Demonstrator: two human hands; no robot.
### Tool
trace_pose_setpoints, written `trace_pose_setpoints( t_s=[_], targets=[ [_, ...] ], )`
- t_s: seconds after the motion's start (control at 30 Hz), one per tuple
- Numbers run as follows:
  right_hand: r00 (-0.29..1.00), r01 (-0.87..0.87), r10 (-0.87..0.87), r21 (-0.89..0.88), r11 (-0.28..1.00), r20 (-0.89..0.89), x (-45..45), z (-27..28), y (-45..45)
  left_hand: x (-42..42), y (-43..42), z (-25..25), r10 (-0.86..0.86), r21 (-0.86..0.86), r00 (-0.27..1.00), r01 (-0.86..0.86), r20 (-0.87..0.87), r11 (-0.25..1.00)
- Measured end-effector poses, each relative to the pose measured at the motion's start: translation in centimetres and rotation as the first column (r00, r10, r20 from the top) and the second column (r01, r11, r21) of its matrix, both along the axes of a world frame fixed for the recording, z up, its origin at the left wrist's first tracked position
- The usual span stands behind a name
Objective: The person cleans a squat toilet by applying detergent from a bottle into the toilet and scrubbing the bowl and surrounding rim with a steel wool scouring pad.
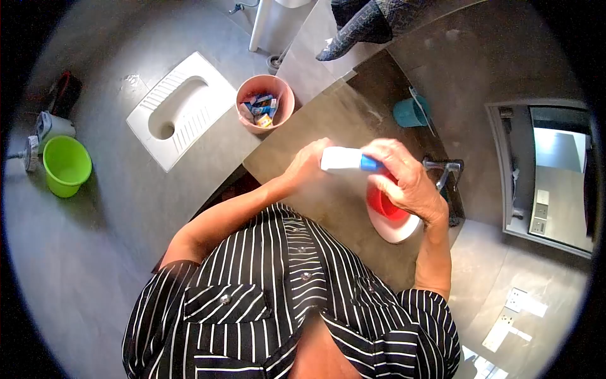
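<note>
A white bottle (343, 159) with a blue cap (370, 163) lies nearly level between my two hands, above the counter (315, 202). My left hand (307, 165) is closed round the bottle's base end. At the other end, my right hand (402, 175) has its fingers bent round the blue cap. Below my right hand, a red container (385, 203) sits in a white basin (398, 232), partly hidden by that hand. A metal faucet (445, 167) stands just right of it.
A pink bin (246, 120) with wrappers stands beyond the counter's left edge, near a squat toilet (158, 114). A green bucket (67, 165) is far left. A teal container (410, 112) sits at the back, and a mirror cabinet (508, 170) hangs right.
</note>
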State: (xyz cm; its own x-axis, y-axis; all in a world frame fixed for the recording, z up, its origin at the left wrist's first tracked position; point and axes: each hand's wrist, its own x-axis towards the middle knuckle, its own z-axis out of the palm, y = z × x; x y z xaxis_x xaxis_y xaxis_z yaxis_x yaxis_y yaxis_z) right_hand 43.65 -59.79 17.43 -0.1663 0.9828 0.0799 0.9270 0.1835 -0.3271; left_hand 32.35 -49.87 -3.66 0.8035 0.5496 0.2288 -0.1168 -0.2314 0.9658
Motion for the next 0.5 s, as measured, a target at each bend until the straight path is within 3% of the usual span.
trace_pose_setpoints(
  t_s=[0.13,0.23,0.27,0.37,0.5],
  targets=[
    [0.977,0.208,-0.210,-0.041,0.977,-0.043,-0.1,-1.4,-0.8,-0.3,-0.1,0.6,-0.002,-0.058,1.000,0.002,0.002,0.998],
    [0.936,0.342,-0.352,-0.270,0.900,0.011,-0.4,-0.7,-0.9,-0.5,0.0,0.5,0.007,-0.009,1.000,-0.007,-0.011,1.000],
    [0.918,0.345,-0.378,-0.234,0.909,-0.116,-1.2,0.0,-0.7,-0.5,-0.1,0.6,0.011,0.022,1.000,-0.011,-0.016,1.000],
    [0.991,0.062,-0.063,-0.010,0.998,-0.116,-0.5,-0.9,-0.7,-0.6,-0.2,0.3,0.008,0.020,0.999,-0.007,-0.043,1.000],
    [0.978,0.180,-0.181,-0.021,0.983,-0.102,-0.7,-2.0,-0.9,-1.2,-0.2,1.4,-0.022,-0.078,0.999,0.020,-0.024,0.997]
  ],
)
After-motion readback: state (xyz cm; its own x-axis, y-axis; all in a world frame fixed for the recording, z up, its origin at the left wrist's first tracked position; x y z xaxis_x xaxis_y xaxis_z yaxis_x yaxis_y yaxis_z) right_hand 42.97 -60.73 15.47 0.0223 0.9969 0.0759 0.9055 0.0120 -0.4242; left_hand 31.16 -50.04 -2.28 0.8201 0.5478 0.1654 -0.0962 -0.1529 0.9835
